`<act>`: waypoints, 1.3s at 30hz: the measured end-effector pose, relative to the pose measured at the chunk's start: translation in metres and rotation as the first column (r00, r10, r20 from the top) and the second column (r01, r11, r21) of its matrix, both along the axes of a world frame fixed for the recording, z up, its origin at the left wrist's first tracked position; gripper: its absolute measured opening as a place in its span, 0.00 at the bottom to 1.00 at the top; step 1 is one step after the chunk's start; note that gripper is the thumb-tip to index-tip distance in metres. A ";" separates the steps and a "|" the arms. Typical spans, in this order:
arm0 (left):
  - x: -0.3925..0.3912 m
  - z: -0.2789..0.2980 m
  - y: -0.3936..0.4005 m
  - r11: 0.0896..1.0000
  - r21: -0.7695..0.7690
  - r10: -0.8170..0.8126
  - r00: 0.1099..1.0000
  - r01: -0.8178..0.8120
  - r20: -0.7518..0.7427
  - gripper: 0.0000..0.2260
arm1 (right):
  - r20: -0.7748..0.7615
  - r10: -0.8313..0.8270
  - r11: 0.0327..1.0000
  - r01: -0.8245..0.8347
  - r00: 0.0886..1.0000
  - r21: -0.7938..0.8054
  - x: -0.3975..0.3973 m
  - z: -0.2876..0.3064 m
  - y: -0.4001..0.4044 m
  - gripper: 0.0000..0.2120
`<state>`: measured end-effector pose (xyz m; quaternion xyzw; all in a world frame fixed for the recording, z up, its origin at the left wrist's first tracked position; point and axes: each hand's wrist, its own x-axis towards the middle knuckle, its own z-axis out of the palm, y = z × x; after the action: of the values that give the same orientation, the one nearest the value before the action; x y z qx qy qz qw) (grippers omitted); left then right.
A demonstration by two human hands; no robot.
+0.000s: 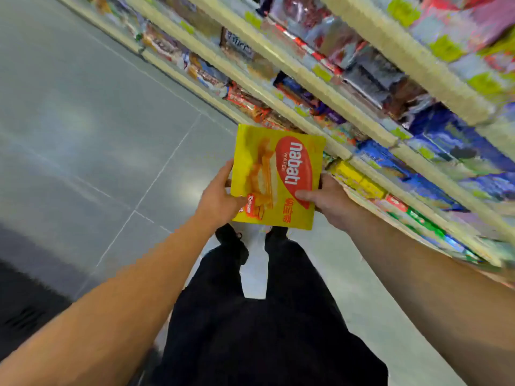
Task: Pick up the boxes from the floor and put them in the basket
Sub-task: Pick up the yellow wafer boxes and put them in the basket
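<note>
We hold the yellow box (278, 176) flat in front of us above our shoes, the left hand (220, 197) pinching its left edge with the thumb on top, the right hand (328, 200) gripping its right edge likewise. Shelves (370, 123) crowd close on the right; the grey floor (83, 135) lies open to the left.
</note>
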<state>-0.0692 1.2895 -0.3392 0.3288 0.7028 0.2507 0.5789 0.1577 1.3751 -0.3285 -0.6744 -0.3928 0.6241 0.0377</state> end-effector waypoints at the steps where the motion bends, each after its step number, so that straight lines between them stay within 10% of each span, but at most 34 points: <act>1: 0.010 0.008 0.004 0.999 0.029 -0.043 0.999 0.043 -0.004 0.35 | -0.013 -0.052 0.998 0.052 0.999 0.034 0.013 0.011 -0.010 0.18; 9: 0.136 0.060 -0.012 0.831 0.126 -0.549 0.835 0.542 0.032 0.31 | -0.115 -0.554 0.811 0.565 0.825 0.149 0.145 0.094 -0.147 0.35; 17: 0.281 0.092 -0.110 0.498 0.224 -0.857 0.515 0.838 -0.018 0.34 | -0.209 -0.787 0.521 0.807 0.580 0.278 0.252 0.131 -0.353 0.33; 20: 0.323 0.117 -0.147 0.504 0.229 -0.843 0.532 0.832 -0.079 0.38 | -0.141 -0.834 0.451 0.807 0.533 0.381 0.277 0.151 -0.416 0.26; 25: 0.401 0.165 -0.197 0.215 0.355 -0.883 0.337 0.910 -0.328 0.47 | 0.204 -0.731 0.635 0.539 0.651 0.554 0.326 0.204 -0.499 0.19; 29: 0.469 0.208 -0.241 0.021 0.418 -0.951 0.147 0.908 -0.273 0.26 | 0.382 -0.642 0.721 0.354 0.665 0.596 0.366 0.238 -0.540 0.22; 35: 0.550 0.239 -0.264 0.106 0.539 -0.986 0.159 0.836 -0.051 0.16 | 0.397 -0.724 0.634 0.318 0.564 0.705 0.423 0.277 -0.574 0.21; 39: 0.608 0.250 -0.263 0.269 0.545 -0.963 0.233 0.794 0.137 0.16 | 0.411 -0.899 0.436 0.204 0.152 0.877 0.468 0.280 -0.579 0.27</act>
<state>0.5389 1.0266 -0.0889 0.7049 0.1684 0.0631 0.6861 0.6260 0.7963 -0.0481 -0.9212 -0.2243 -0.0696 0.3101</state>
